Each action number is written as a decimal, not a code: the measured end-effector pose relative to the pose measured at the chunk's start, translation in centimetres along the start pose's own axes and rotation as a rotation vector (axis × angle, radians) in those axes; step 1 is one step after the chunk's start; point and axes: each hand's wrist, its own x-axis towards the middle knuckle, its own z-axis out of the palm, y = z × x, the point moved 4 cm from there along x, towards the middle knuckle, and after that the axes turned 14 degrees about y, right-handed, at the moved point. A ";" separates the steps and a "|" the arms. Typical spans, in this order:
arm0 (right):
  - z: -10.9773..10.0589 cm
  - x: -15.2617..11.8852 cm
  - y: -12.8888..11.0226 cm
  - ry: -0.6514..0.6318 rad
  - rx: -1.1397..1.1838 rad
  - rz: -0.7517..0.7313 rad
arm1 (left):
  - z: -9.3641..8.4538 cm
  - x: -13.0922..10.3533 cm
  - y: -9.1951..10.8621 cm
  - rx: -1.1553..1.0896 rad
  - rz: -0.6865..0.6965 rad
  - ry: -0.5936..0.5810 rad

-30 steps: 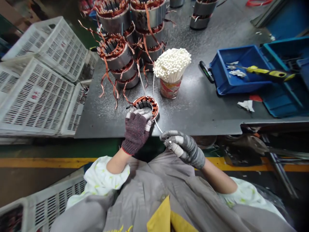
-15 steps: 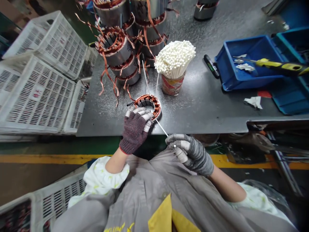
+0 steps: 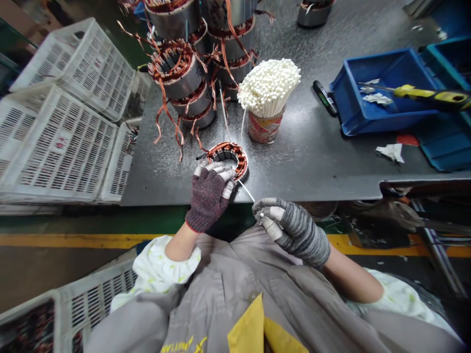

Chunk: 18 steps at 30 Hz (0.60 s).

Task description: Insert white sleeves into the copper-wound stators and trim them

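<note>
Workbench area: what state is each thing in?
Copper-wound ring: opening upward, on the workbench
Left hand: on the ring's near edge
Right hand: pinching the white cord
White cord: straight between ring and hand
Cup: upright, packed with white strands
Marker: lying down
Blue bin: open, holding paper scraps
Screwdriver: lying across bin
Metal cores: stacked, copper leads dangling
White crates: beside the workbench

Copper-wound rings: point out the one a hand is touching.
The front ring, touched by the left hand; the other rings on the table stand farther back.
</note>
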 end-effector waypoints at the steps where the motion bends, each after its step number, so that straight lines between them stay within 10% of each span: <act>1: 0.4 0.3 0.2 0.004 0.008 -0.004 | 0.0 0.0 0.1 -0.001 0.006 0.002; 6: 2.2 2.3 0.5 0.101 0.071 -0.089 | -0.3 0.2 0.5 0.046 0.002 0.049; 18: -1.4 0.1 -1.4 0.234 0.009 0.201 | 0.1 0.0 0.1 0.042 0.052 0.009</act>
